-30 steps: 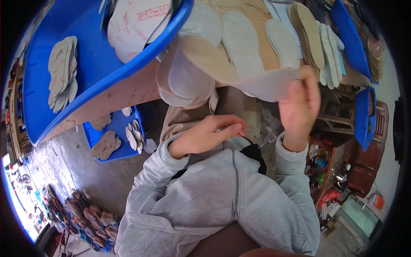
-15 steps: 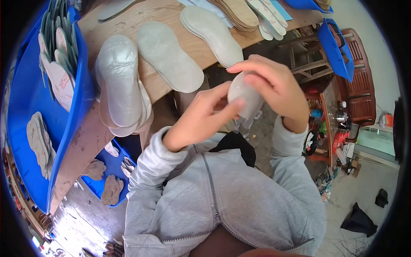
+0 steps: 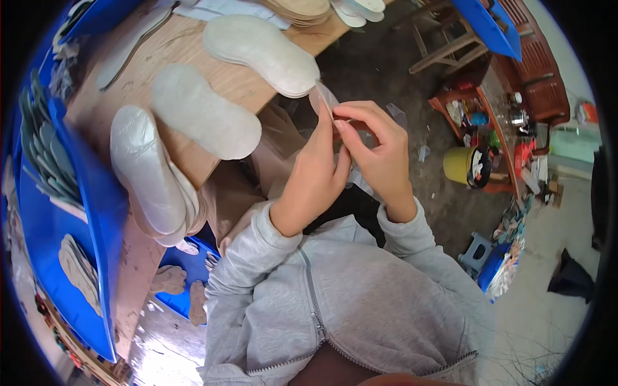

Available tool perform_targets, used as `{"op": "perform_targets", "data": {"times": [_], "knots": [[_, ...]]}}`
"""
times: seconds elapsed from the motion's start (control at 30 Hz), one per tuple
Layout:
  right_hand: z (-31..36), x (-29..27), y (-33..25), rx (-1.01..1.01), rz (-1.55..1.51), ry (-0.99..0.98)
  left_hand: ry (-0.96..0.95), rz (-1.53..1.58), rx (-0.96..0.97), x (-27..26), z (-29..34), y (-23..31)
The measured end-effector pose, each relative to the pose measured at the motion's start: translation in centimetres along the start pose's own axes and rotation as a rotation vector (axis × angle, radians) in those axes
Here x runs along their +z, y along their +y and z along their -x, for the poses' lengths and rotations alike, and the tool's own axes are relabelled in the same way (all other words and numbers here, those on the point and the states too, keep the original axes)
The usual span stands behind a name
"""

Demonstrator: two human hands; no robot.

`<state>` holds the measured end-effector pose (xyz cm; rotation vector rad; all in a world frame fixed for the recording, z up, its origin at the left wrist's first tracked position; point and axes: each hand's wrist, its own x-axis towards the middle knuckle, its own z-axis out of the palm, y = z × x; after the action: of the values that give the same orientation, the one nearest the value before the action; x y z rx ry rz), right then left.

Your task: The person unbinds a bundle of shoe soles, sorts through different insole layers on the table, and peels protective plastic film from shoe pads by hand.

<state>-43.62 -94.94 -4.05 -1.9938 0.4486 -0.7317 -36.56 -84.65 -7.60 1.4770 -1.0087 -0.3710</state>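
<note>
In front of my chest, past the table's edge, both hands meet on a pale insole that now shows nearly edge-on. My left hand has its fingers pressed against one side of it. My right hand pinches it from the other side with thumb and fingertips. Much of the insole is hidden by the fingers. On the table beside them lie a stack of whitish insoles, another pale stack and, nearest my left arm, a shiny, film-like topped stack.
The wooden table spans the upper left. A blue bin with grey-green insoles stands at its left. Beyond the floor at right are a wooden stool, a yellow bucket and a cluttered shelf.
The insole has turned from showing its face to nearly edge-on. Both hands have drawn closer together around it. The whole view has shifted, so the table stacks sit further left.
</note>
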Motion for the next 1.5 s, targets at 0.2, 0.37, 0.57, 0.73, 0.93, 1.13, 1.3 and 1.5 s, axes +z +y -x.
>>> {"op": "perform_targets", "data": {"times": [0.2,0.37,0.57,0.73,0.93,1.13,1.3,1.5], "knots": [[-0.1,-1.1,1.0,0.336,-0.322,0.017,-0.093,-0.244,0.13,1.1,0.1,-0.7],[0.1,-2.1,2.5,0.443,-0.271,-0.034,-0.192,-0.45,0.091,1.6,0.5,-1.3],[0.2,-3.0,3.8,0.409,-0.175,-0.071,-0.318,-0.48,0.058,2.1,0.4,-1.5],[0.2,-2.9,4.5,0.391,-0.163,-0.059,-0.341,-0.441,-0.032,2.0,0.1,-1.5],[0.0,-2.3,5.1,0.278,-0.11,-0.065,-0.249,-0.328,-0.069,1.3,-0.2,-1.5],[-0.2,-0.9,5.7,0.068,-0.147,-0.182,-0.031,0.411,-0.582,-1.0,-1.1,-3.2],[-0.7,0.7,6.1,0.134,-0.232,-0.191,0.052,0.503,-0.607,-1.9,-1.2,-4.5],[-2.5,1.3,6.3,0.43,-0.701,-0.13,0.103,0.71,-0.647,-2.8,-0.6,-6.7]]}}
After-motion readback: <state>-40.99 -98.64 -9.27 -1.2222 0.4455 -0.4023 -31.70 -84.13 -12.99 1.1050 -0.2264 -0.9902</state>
